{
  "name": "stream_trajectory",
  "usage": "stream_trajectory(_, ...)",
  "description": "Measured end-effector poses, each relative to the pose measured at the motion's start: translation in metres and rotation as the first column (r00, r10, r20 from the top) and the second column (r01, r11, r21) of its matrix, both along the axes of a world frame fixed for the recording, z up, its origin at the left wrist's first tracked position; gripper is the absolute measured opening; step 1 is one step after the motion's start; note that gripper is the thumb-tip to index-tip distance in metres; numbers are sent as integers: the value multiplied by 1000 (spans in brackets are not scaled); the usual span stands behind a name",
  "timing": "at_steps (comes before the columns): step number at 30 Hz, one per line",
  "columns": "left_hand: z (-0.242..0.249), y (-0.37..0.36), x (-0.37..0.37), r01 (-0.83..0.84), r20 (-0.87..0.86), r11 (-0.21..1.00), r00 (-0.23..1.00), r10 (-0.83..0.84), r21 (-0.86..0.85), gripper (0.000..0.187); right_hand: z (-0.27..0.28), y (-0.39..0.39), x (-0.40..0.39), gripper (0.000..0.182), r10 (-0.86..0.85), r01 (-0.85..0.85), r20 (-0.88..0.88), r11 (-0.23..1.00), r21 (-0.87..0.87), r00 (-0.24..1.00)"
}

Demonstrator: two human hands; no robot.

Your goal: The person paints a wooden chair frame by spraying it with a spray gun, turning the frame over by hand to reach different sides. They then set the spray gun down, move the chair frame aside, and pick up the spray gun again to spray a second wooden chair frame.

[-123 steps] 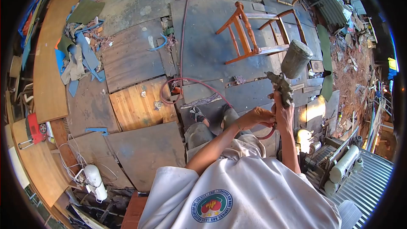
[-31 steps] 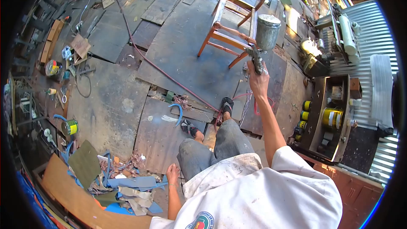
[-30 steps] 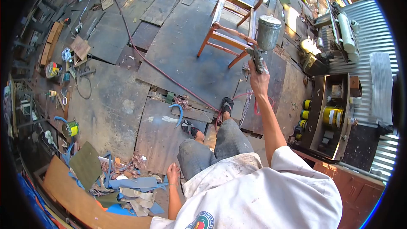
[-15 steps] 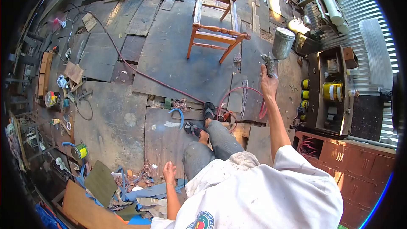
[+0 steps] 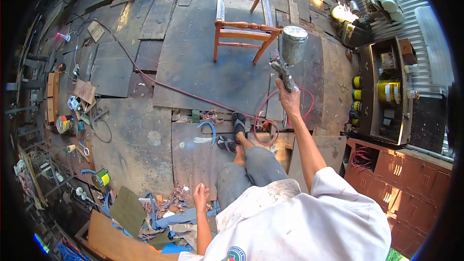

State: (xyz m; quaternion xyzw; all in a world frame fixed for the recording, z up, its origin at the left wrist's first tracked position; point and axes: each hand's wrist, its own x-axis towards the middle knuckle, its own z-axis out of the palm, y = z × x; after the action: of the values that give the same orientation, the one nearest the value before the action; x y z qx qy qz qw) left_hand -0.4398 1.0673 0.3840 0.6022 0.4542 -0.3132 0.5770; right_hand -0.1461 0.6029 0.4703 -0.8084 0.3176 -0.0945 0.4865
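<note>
While the right hand stays out of nothing, it grips — fingers clenched round the handle of a grey metal spray gun, its dull cylindrical cup sitting upright on top and its nozzle pointing toward the orange turned-wood chair frame. That chair frame stands on the floor just beyond the gun, open-seated, with lathe-turned rungs and slim legs. From under the gun a thin red rubber air hose loops by the person's feet and runs away in a long line across the floor toward its far left edge. The floor itself is a patchwork of flat, worn grey and brown wooden boards, stained and dusty. The left hand hangs low beside the grey trouser leg, fingers loosely released, holding nothing, just above a heap of blue and olive offcuts at the floor's near edge. Over at the right edge, a dark open metal cabinet shows round yellow tins on its shelves.
</note>
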Motion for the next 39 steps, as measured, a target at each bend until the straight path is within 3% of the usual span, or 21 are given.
stream_trajectory(3, 3, -1, 2, 22, -20, 1000, 1000, -22, 22, 53, -32, -7, 21, 43, -53, 58, 104, 997, -49, 993)
stream_trajectory(6, 4, 3, -2, 47, -54, 997, 998, -43, 61, 53, -67, -22, 34, 42, -136, 147, 71, 970, -196, 988)
stream_trajectory(10, 0, 10, -10, 55, -88, 996, 995, -49, 66, 51, -85, -21, 36, 43, -219, 232, 86, 951, -205, 972)
stream_trajectory(11, -1, 10, -12, 56, -93, 996, 994, -50, 65, 51, -87, -21, 36, 41, -203, 208, 47, 959, -190, 978)
stream_trajectory(14, -7, 12, -17, 54, -103, 997, 994, -47, 61, 50, -83, -1, 42, 42, -107, 113, 179, 993, -23, 978)
stream_trajectory(15, -6, 11, -14, 61, -103, 996, 993, -55, 63, 50, -80, 3, 43, 40, -79, 72, 104, 995, 70, 991)
stream_trajectory(19, 2, 6, -1, 89, -83, 993, 993, -83, 77, 51, -91, 20, 55, 36, 14, -51, 137, 961, 270, 991)
stream_trajectory(22, 8, 2, 9, 104, -67, 992, 993, -99, 78, 53, -83, 19, 57, 36, 84, -94, 51, 962, 256, 995)
stream_trajectory(25, 5, 5, 10, 127, -58, 988, 991, -123, 88, 53, -98, 13, 48, 39, 23, -24, 84, 1000, 16, 996)
stream_trajectory(29, -1, 6, 3, 136, -60, 987, 990, -131, 81, 52, -107, 2, 31, 46, -131, 129, 1, 979, -160, 991)
stream_trajectory(32, -5, 6, -4, 150, -109, 987, 984, -142, 61, 51, -123, -5, 18, 50, -148, 154, 50, 977, -147, 988)
stream_trajectory(38, 4, -3, -2, 144, -114, 989, 984, -138, 42, 52, -161, -15, 11, 49, -181, 182, -17, 973, 143, 983)
stream_trajectory(39, 5, -3, -1, 149, -117, 987, 983, -143, 51, 52, -163, -16, 11, 48, -205, 205, -11, 974, 93, 979)
